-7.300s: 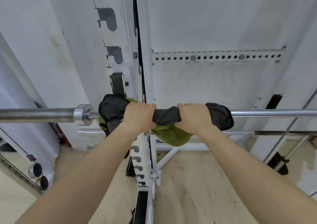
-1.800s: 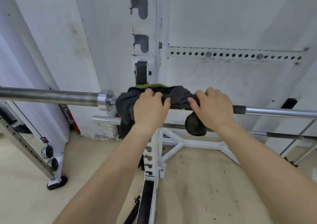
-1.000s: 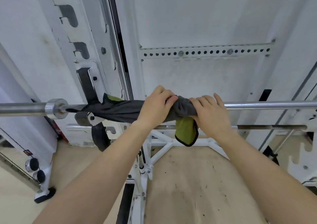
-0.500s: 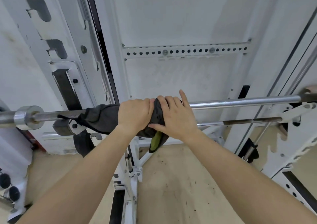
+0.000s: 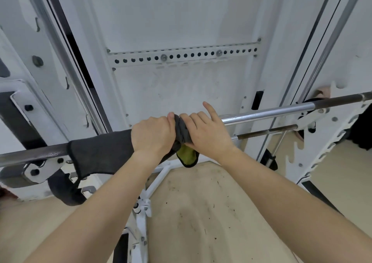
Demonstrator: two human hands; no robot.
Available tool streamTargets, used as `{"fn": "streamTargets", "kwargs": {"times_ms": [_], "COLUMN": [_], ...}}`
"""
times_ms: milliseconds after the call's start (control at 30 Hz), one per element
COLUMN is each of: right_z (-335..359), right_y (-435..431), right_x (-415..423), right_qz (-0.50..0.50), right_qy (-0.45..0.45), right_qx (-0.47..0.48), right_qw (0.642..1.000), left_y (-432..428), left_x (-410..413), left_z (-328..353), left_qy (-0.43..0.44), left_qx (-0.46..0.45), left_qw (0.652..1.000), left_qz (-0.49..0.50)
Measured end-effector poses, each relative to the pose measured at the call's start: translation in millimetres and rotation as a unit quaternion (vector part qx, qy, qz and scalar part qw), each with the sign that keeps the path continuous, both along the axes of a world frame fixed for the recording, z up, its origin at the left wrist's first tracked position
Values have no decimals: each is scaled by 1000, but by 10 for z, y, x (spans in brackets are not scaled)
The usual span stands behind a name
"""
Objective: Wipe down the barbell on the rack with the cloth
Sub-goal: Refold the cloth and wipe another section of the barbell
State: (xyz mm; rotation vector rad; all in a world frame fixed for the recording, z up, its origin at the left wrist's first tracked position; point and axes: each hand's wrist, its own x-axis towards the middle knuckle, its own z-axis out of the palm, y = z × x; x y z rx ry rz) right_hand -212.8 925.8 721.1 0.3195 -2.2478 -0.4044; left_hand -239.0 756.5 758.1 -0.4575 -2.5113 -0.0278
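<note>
A steel barbell (image 5: pixel 267 112) runs across the white rack from lower left to upper right. A dark grey cloth (image 5: pixel 100 152) with a green underside is draped over the bar left of centre, and a green corner hangs below my hands. My left hand (image 5: pixel 153 134) grips the bar through the cloth, fingers curled over the top. Right beside it, touching, my right hand (image 5: pixel 205 131) holds the bunched end of the cloth on the bar, with its index finger sticking out straight.
White rack uprights (image 5: pixel 66 61) stand at the left and at the right, with a perforated crossbar (image 5: pixel 181 56) on the wall behind. A thinner safety bar (image 5: pixel 267 131) runs just below the barbell. The rack's base legs (image 5: pixel 141 202) lie on the beige floor.
Both hands and the cloth have slid to the right along the bar. The cloth now trails out flat to the left of my left hand.
</note>
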Motion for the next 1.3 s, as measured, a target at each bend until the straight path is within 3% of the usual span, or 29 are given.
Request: {"fn": "streamTargets", "kwargs": {"times_ms": [333, 567, 700, 833, 1000, 1100, 1300], "right_z": [-33, 79, 125, 100, 88, 72, 16], "right_y": [1456, 2932, 3366, 2980, 1652, 895, 934], "right_x": [210, 544, 616, 563, 284, 148, 94], "right_qz": [-38, -102, -117, -95, -16, 7, 29], "right_qy": [6, -58, -81, -75, -73, -61, 7], "right_qx": [-17, -35, -56, -138, -133, -131, -51], "right_qw": [999, 993, 988, 983, 988, 990, 998], "left_y": [1300, 2880, 3340, 3035, 1740, 1090, 1002], "left_x": [232, 456, 569, 561, 349, 221, 107], "left_z": [53, 97, 153, 186, 91, 53, 64], "left_qy": [-19, -32, -50, -44, -2, 4, -4], "left_qx": [-3, -3, -7, -40, -115, -105, -128], "left_qw": [999, 994, 993, 991, 992, 994, 991], "left_qz": [-38, -100, -109, -116, -50, -28, -24]}}
